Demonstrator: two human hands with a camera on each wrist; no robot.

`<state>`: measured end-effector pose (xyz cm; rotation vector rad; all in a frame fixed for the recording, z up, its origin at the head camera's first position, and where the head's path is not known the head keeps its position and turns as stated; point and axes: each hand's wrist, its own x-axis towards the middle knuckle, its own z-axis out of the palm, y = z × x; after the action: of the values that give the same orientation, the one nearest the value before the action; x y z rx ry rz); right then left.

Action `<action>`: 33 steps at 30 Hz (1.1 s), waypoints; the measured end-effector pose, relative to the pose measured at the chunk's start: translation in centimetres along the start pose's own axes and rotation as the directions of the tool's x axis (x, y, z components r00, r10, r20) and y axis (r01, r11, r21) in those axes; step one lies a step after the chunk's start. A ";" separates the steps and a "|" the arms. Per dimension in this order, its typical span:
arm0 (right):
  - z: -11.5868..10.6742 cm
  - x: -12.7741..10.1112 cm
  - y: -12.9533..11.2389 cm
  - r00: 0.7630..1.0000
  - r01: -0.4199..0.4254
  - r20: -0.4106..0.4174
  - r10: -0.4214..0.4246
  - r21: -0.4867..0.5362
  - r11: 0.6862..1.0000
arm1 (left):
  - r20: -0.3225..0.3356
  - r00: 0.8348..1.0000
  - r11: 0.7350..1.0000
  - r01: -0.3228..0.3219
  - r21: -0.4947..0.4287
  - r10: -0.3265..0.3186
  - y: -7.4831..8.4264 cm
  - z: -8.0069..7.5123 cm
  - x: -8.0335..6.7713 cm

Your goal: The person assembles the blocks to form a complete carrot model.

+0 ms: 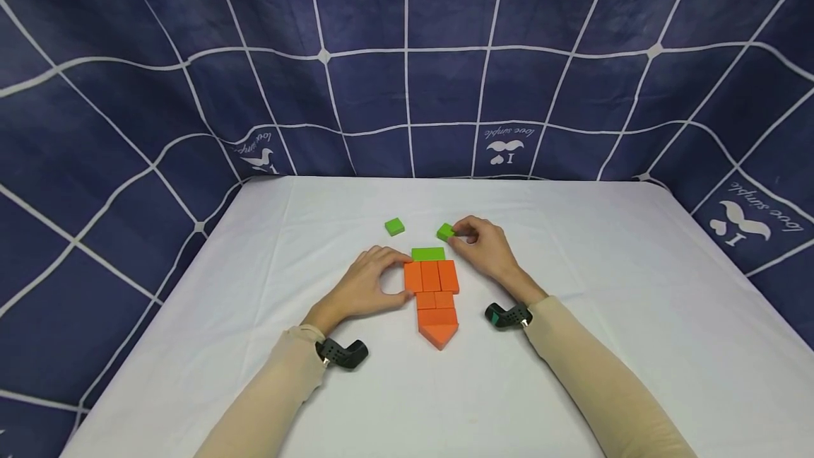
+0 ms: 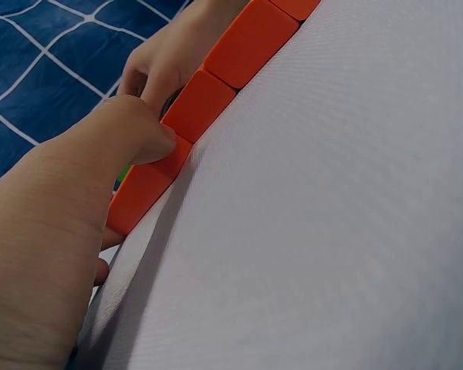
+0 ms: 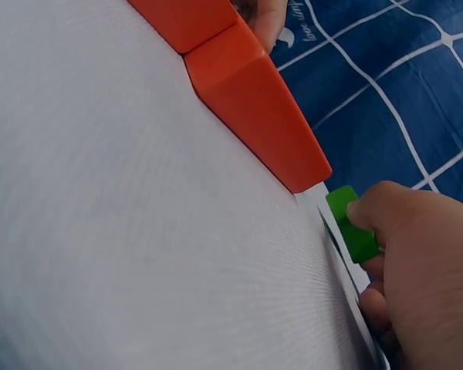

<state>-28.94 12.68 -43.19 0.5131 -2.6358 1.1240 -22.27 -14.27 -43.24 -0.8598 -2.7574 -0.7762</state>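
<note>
The orange block figure (image 1: 434,295) lies flat in the middle of the white table (image 1: 604,288), and it looks like a carrot: three long orange blocks side by side at the top, smaller orange blocks under them, and an orange triangle (image 1: 439,335) as the tip pointing toward the person. A flat green block (image 1: 428,254) already touches the upper edge of the orange row, so the body seems finished and the leaves are only begun. The right hand (image 1: 485,246) pinches a small green cube (image 1: 445,232) between thumb and fingertips, just beside the upper right corner of the figure and not yet joined to it. A second green cube (image 1: 394,227) lies free on the cloth, a little apart, up and to the left. The left hand (image 1: 365,285) rests at the left side of the figure, its curled fingers and thumb pressing against the outer orange block (image 2: 143,189) as if to keep it steady. I judge that two green pieces remain to be placed. A dark blue cloth with white lines (image 1: 407,55) hangs behind.
</note>
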 end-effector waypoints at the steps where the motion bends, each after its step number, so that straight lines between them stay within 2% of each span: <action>1: 0.0 0.0 0.0 1.000 -0.003 0.000 0.003 0.009 1.000 | 0.001 1.000 1.000 0.000 0.000 0.000 0.0 0.0 0.0; 8: -0.2 -0.1 0.0 0.999 0.009 0.049 -0.012 0.046 0.999 | 0.009 1.000 1.000 0.016 0.000 -0.016 0.2 -0.2 0.1; 18: -0.5 -0.4 -0.2 0.993 0.004 0.119 -0.008 0.031 1.000 | 0.002 1.000 1.000 0.005 -0.011 -0.005 0.1 -0.1 0.0; 25: -0.6 -0.3 0.1 0.986 0.034 0.164 -0.038 0.027 0.999 | 0.003 1.000 1.000 0.003 -0.013 -0.003 0.1 -0.1 0.0; 33: -0.6 -0.3 0.2 0.984 0.047 0.172 -0.049 0.020 0.999 | -0.001 1.000 1.000 0.004 -0.005 -0.004 0.1 0.0 -0.1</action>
<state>-28.70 13.33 -42.99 0.7033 -2.7452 1.1343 -22.15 -14.21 -43.18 -0.8543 -2.7582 -0.7851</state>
